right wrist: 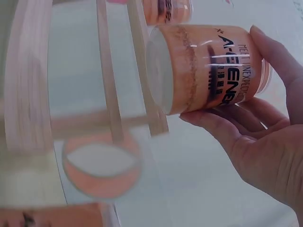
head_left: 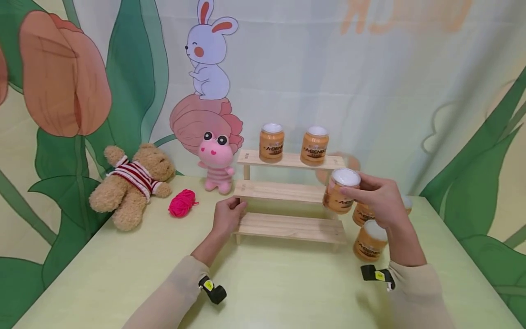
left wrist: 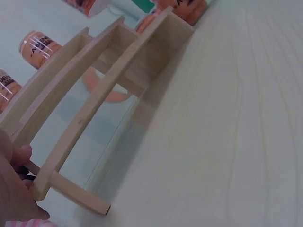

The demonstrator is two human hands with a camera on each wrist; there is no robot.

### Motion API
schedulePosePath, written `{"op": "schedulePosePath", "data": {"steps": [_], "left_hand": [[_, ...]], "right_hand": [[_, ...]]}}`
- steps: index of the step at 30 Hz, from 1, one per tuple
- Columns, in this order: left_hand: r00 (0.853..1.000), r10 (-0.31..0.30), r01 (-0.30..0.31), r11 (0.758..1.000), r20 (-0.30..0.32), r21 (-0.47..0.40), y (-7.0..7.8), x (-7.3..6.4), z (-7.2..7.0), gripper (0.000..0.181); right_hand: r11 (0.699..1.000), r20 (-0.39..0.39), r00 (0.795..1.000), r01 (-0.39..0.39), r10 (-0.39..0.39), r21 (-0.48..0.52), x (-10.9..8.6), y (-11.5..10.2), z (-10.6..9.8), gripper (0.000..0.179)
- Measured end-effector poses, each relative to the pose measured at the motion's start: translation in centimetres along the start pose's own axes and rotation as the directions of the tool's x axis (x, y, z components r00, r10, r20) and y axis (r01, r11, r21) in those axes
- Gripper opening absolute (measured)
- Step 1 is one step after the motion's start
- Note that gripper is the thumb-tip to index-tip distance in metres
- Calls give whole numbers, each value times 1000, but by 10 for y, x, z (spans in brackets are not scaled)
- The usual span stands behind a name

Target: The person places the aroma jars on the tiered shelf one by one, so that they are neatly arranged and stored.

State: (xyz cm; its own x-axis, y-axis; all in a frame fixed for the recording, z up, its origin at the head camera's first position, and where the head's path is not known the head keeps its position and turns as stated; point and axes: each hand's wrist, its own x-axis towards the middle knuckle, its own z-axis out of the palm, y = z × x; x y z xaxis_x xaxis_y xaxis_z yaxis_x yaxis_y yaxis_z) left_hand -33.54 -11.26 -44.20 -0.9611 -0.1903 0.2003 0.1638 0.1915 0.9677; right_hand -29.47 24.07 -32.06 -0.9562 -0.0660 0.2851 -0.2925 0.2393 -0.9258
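Note:
In the head view my right hand (head_left: 380, 198) grips a jar (head_left: 339, 198) with a white lid and orange-brown contents. The jar is in the air, tilted slightly, by the right end of a three-tier wooden shelf (head_left: 287, 226). The right wrist view shows fingers and thumb around the upper part of the jar (right wrist: 208, 71), its base pointing at the shelf. My left hand (head_left: 228, 214) holds the left end of the shelf near the middle tier. From the left wrist camera, curled fingers show at the shelf's side post (left wrist: 78, 191).
Two similar jars, one left (head_left: 271, 144) and one right (head_left: 314, 146), stand on the top tier. More jars (head_left: 370, 242) stand on the table right of the shelf, partly behind my right hand. A teddy bear (head_left: 133, 183), pink yarn (head_left: 182, 203) and a pink toy (head_left: 218, 162) are at left.

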Motion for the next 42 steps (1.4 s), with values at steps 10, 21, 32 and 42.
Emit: {"op": "schedulePosePath", "data": {"steps": [10,21,32,42], "left_hand": [[999,-49,49,997,-10,-57,3,-1,1,30],[1000,-1,5,959,12,-285,0,-4,-1,62],[997,25,-39,976,-67,-214,9,0,2,31],[995,64,-78,980,-81,-183,7,-1,3,32]], "right_hand": [[987,71,996,45,-57,155,29,1,66,53],[992,28,999,28,-32,121,51,3,113,60],[994,29,1000,-12,9,107,64,8,132,61],[994,13,1000,-2,1,114,67,8,149,60]]}}
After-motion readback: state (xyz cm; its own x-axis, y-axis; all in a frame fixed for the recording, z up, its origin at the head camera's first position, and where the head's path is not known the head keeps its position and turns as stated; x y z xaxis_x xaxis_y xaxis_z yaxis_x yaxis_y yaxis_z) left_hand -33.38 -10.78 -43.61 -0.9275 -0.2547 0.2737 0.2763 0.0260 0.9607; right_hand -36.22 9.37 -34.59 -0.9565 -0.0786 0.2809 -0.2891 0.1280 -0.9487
